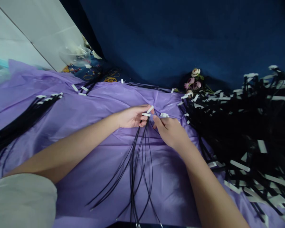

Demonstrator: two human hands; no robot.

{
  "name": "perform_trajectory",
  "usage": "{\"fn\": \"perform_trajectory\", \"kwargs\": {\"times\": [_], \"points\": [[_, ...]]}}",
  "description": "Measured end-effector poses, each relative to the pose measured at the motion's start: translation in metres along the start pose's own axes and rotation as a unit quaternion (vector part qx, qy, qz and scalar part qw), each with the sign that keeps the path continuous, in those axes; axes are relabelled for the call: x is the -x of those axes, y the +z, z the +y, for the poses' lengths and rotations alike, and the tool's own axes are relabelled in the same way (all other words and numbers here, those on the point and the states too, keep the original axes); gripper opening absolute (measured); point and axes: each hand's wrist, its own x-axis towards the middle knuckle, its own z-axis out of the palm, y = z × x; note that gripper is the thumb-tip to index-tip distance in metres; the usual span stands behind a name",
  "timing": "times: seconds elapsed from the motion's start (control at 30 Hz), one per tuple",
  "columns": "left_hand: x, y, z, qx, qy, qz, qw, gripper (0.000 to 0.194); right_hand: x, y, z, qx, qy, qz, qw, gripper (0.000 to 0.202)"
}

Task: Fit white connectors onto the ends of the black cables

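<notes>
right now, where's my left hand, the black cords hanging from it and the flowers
Left hand [132, 118]: head view, back of the palm area.
Black cords [132, 190]: head view, lower stretch of the hanging strands.
Flowers [197, 85]: head view, a pink bloom.

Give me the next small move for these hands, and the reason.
Probably use the right hand to nudge the two white tags into line: they sit at different angles in the grip of the left hand, with the other close by.
</notes>
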Motion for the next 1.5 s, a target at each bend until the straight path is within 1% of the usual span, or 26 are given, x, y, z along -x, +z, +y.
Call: {"fn": "perform_trajectory", "kwargs": {"times": [0.27,0.4,0.53,0.67,0.8,0.97,1.07,1.3,1.5], "points": [[0.0,0.0,0.0,-0.001,0.004,-0.007,1.0,0.022,0.002,-0.002,-0.003,0.027,0.001,-0.004,1.0,0.059],[0.0,0.0,0.001,0.003,-0.001,-0.009,1.0,0.021,0.004,-0.003,-0.007,0.116,0.003,0.013,0.993,0.058],[0.001,-0.001,0.001,0.0,-0.022,-0.01,1.0,0.023,0.006,-0.004,-0.014,0.217,0.02,0.022,0.976,0.05],[0.0,-0.003,0.001,0.0,-0.027,-0.003,1.0,0.023,0.007,-0.004,-0.02,0.268,0.026,0.026,0.963,0.048],[-0.001,-0.003,0.001,-0.002,-0.029,0.009,1.0,0.023,0.008,-0.003,-0.023,0.286,0.019,0.034,0.958,0.048],[-0.001,0.001,0.002,-0.01,-0.037,0.047,0.998,0.023,0.008,-0.004,-0.023,0.294,0.011,0.04,0.955,0.047],[-0.002,0.001,0.001,-0.017,-0.036,0.061,0.997,0.023,0.009,-0.004,-0.023,0.292,0.005,0.043,0.955,0.048],[-0.004,0.003,-0.001,-0.022,-0.024,0.071,0.997,0.02,0.009,-0.002,-0.023,0.307,0.0,0.047,0.951,0.048],[0.0,0.009,0.001,-0.026,0.003,0.061,0.998,0.017,0.008,0.001,-0.021,0.301,0.001,0.046,0.953,0.048]]}}
